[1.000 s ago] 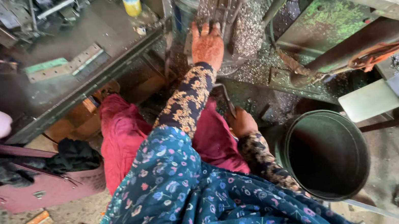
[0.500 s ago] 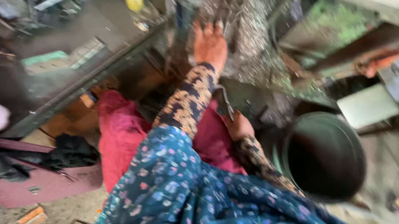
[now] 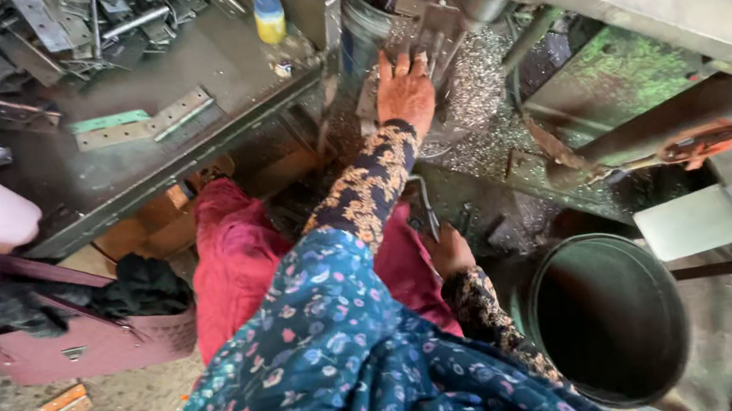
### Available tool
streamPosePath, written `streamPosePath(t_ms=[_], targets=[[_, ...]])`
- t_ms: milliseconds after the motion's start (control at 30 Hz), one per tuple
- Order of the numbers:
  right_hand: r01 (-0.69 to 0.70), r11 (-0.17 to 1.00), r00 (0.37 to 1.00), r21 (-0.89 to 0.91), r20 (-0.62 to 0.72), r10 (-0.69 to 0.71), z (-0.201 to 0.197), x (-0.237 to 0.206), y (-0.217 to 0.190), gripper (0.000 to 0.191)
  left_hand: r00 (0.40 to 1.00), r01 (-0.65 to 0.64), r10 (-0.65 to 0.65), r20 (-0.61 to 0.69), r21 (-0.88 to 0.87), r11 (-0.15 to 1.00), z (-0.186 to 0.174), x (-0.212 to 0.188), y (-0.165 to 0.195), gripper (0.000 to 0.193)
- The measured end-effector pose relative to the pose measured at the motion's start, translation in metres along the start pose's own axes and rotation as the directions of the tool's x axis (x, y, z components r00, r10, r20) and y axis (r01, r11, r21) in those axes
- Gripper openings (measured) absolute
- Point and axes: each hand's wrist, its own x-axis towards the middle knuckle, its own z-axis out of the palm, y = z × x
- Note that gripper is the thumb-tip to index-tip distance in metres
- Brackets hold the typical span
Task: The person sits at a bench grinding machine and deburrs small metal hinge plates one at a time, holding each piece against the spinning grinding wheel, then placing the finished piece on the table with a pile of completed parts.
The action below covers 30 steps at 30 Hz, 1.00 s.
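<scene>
Hinge plates (image 3: 433,32), grey metal, lie in a loose stack on the machine bed just beyond the fingertips of the left hand (image 3: 405,92). That hand rests palm down with fingers spread, its fingertips touching the nearest plate and the metal shavings (image 3: 474,97) around it; it is clamped on nothing. The right hand (image 3: 449,251) sits lower, near the lap, well apart from the stack; whether its fingers grip anything cannot be told. A thin metal tool (image 3: 426,207) lies between the two hands, just above the right one. To the right of the right hand stands a dark round bucket (image 3: 669,288). To the left, the tabletop (image 3: 206,62) carries a green-tinted hinge (image 3: 143,122), a heap of further metal strips (image 3: 32,33) and a small yellow bottle with a blue cap (image 3: 270,18). More hinges (image 3: 63,406) lie scattered on the floor at lower left.
</scene>
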Motion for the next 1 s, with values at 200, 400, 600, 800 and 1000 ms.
streamPosePath(t_ms=[200, 400, 600, 800, 1000], targets=[[0.096, 0.993, 0.995, -0.073, 0.039, -0.094, -0.026, 0.011, 0.003, 0.048, 0.982, 0.051, -0.057, 0.181, 0.041, 0.998, -0.028, 0.017, 0.007, 0.039], [0.04, 0.998, 0.997, 0.045, -0.073, -0.037, 0.024, -0.016, 0.003, 0.052, 0.99, 0.116, -0.126, 0.067, 0.144, 0.983, -0.011, 0.027, 0.009, 0.043], [0.062, 0.955, 0.947, -0.291, -0.286, -0.148, -0.062, -0.013, -0.05, 0.055, 0.999, 0.033, -0.032, -0.025, 0.048, 0.998, -0.006, 0.012, 0.002, 0.045], [0.353, 0.935, 0.769, 0.038, -0.581, -0.267, -0.138, -0.033, -0.133, 0.018, 0.963, -0.233, 0.227, -0.148, -0.027, 0.972, -0.026, -0.09, -0.028, 0.043], [0.281, 0.96, 0.795, 0.019, -0.566, -0.221, -0.143, -0.035, -0.145, 0.012, 0.904, -0.383, 0.327, -0.275, -0.181, 0.906, -0.045, -0.083, -0.037, 0.026]])
